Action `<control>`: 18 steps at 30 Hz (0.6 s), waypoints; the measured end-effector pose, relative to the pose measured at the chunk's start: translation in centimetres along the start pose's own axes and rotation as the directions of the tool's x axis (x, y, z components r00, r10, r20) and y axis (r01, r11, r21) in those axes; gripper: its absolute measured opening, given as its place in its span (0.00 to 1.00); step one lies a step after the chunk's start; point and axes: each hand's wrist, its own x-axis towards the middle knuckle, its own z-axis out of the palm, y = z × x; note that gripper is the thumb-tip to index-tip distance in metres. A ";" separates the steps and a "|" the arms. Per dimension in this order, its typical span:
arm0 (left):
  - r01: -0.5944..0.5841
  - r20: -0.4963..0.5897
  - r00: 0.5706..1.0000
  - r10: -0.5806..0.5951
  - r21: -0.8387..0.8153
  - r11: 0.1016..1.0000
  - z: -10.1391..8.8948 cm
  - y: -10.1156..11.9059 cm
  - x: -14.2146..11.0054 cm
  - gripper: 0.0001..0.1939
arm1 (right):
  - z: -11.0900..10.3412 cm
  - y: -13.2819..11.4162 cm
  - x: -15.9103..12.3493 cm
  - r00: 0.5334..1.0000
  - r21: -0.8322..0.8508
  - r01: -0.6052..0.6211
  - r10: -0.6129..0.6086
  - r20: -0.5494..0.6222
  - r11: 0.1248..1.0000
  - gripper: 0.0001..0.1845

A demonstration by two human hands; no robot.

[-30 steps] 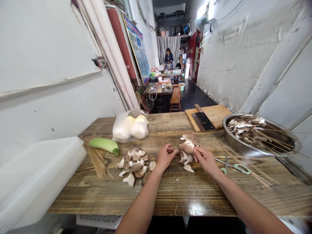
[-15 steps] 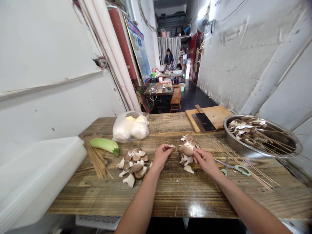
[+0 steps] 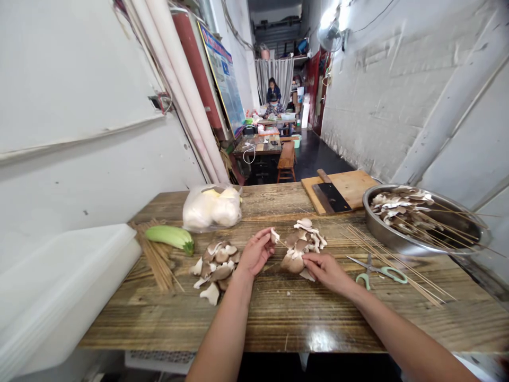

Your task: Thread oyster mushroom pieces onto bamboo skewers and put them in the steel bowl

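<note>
My left hand (image 3: pixel 256 253) is closed in a pinch on a small oyster mushroom piece (image 3: pixel 274 236), held just above the table. A thin stick-like line, perhaps a skewer, runs from that piece toward the mushrooms on the right. My right hand (image 3: pixel 325 271) pinches a larger brown-capped oyster mushroom (image 3: pixel 293 262) by its pale edge. Behind it lies a small heap of oyster mushrooms (image 3: pixel 315 239), partly covered by the held one. To the left of my left forearm is another pile of torn oyster mushrooms (image 3: pixel 218 265).
Scissors (image 3: pixel 369 269) and loose bamboo skewers (image 3: pixel 392 260) lie right of my right hand. Beyond are a steel basin (image 3: pixel 382 233) of skewered mushrooms and a cleaver (image 3: pixel 332 197) on a cutting board (image 3: pixel 356 185). Leftward are a green squash (image 3: pixel 169 236), skewers and a plastic bag (image 3: pixel 212 209).
My left hand has raised the small mushroom piece slightly and turned palm up. My right hand has drawn a larger mushroom from the heap, leftward and toward me.
</note>
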 end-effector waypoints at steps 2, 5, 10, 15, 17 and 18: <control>-0.015 -0.008 1.000 0.015 0.011 1.000 0.0 -0.1 0.1 0.17 | 0.1 -0.3 0.0 1.000 0.006 0.007 -0.007 0.016 1.000 0.18; -0.015 -0.024 1.000 0.016 0.012 1.000 -0.1 0.0 0.2 0.15 | 0.1 -0.5 -0.1 0.999 0.030 0.011 -0.012 0.045 0.999 0.18; 0.007 0.023 1.000 -0.007 0.000 1.000 0.1 0.3 -0.1 0.15 | 0.2 -0.3 -0.2 1.000 0.038 0.000 -0.001 0.024 0.999 0.18; -0.034 0.089 0.996 0.030 0.043 0.999 0.3 0.4 -0.5 0.27 | 0.2 -0.3 -0.1 1.000 0.023 0.002 -0.002 -0.021 1.000 0.19; -0.044 0.061 0.997 0.042 0.030 0.999 0.1 0.3 -0.3 0.25 | 0.1 -0.3 -0.1 0.999 0.012 0.016 -0.016 -0.040 1.000 0.19; -0.041 0.046 0.998 0.040 0.028 0.999 0.0 0.3 -0.2 0.23 | 0.1 -0.3 -0.1 0.999 0.003 0.021 -0.021 -0.049 1.000 0.18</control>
